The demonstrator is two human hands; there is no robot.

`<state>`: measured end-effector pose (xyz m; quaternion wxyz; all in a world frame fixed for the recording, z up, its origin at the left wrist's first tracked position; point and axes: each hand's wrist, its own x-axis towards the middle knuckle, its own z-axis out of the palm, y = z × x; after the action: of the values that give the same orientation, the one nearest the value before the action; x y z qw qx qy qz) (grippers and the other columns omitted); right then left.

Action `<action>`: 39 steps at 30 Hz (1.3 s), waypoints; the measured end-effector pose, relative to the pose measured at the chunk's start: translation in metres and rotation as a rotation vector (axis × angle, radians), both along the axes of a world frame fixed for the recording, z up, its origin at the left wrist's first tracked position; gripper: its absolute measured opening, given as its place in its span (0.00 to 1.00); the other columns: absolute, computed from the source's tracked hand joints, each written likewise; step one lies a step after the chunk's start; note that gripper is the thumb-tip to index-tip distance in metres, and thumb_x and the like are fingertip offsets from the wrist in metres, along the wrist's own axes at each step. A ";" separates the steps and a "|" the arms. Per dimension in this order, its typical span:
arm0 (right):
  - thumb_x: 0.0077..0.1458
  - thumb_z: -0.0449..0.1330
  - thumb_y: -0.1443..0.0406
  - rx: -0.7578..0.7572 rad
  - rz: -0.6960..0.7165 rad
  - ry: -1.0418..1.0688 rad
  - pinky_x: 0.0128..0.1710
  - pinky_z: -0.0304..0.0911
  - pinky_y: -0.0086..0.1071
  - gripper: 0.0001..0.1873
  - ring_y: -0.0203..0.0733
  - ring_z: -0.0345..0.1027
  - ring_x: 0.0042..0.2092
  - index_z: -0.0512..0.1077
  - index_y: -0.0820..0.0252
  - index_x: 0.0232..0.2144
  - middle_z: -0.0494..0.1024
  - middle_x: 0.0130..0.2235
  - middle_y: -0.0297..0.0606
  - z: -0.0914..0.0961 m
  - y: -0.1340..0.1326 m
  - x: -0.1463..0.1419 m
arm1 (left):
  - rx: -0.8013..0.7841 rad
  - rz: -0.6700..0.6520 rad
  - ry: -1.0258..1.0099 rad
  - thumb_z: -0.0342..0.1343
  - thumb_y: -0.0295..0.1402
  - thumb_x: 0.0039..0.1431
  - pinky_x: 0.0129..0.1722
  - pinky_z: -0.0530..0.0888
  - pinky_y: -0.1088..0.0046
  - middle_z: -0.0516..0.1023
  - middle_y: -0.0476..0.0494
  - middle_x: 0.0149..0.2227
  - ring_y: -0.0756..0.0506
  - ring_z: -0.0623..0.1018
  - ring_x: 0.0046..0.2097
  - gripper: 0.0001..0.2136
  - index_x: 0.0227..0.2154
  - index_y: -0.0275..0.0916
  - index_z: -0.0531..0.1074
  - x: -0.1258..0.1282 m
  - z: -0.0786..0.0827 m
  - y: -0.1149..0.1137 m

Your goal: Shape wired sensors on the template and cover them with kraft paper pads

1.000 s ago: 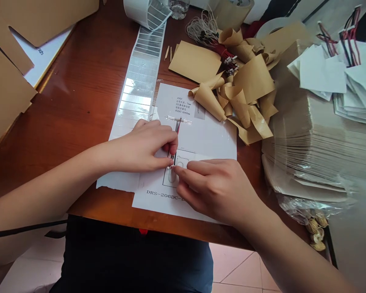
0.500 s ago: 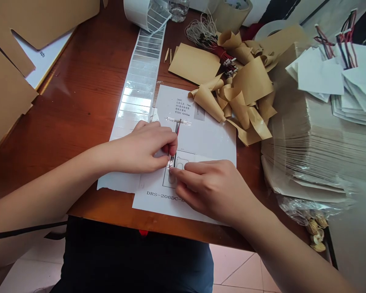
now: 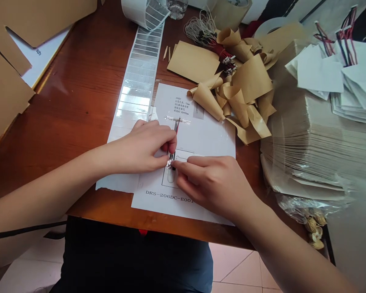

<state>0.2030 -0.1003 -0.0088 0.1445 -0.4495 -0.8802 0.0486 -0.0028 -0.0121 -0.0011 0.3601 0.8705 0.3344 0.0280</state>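
A thin wire lead (image 3: 177, 129), red and dark, runs down a printed paper sheet (image 3: 213, 140) from a clear taped strip (image 3: 178, 120) near its top. My left hand (image 3: 154, 145) rests on the sheet from the left, fingers curled and closed over the lead, thumb tip close to a small shiny foil piece (image 3: 169, 164). From the right, my right hand (image 3: 212, 183) reaches in with its fingers folded. Its index fingertip touches the foil beside the lead's lower end. What lies directly beneath the fingertips is partly hidden.
A strip of silver foil labels (image 3: 137, 87) runs from its roll (image 3: 136, 12) at the back. Curled brown paper pieces (image 3: 209, 101), a bundle of wires (image 3: 201, 30) and a brown paper stack (image 3: 193, 63) lie behind. Wrapped card stacks (image 3: 317, 142) stand right, cardboard (image 3: 6, 85) left.
My right hand has shifted slightly up along the lead, uncovering more of the printed code below. The left hand keeps its place on the sheet. The whole view has moved a little.
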 end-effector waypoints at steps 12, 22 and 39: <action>0.65 0.53 0.66 -0.001 0.005 0.003 0.24 0.42 0.32 0.15 0.33 0.57 0.23 0.80 0.59 0.33 0.70 0.21 0.30 0.000 0.000 0.000 | -0.009 0.000 0.001 0.50 0.29 0.58 0.55 0.59 0.57 0.76 0.48 0.37 0.40 0.71 0.47 0.05 0.35 0.42 0.70 0.001 -0.001 0.000; 0.66 0.53 0.66 0.000 0.022 -0.059 0.23 0.40 0.32 0.15 0.33 0.60 0.23 0.79 0.59 0.34 0.72 0.22 0.30 0.000 0.001 0.001 | -0.001 -0.003 -0.001 0.51 0.29 0.58 0.55 0.59 0.57 0.77 0.48 0.37 0.41 0.71 0.46 0.04 0.34 0.42 0.69 0.001 -0.001 0.001; 0.63 0.53 0.67 0.022 -0.294 0.071 0.29 0.53 0.33 0.12 0.39 0.68 0.29 0.78 0.60 0.36 0.80 0.31 0.39 0.008 0.015 0.013 | 0.033 0.041 -0.003 0.55 0.39 0.62 0.51 0.60 0.58 0.75 0.47 0.36 0.41 0.71 0.44 0.07 0.35 0.41 0.68 0.004 -0.001 -0.002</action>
<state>0.2162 -0.0849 -0.0011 0.1859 -0.5699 -0.7997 0.0333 0.0013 -0.0137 -0.0023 0.3457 0.8692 0.3511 0.0419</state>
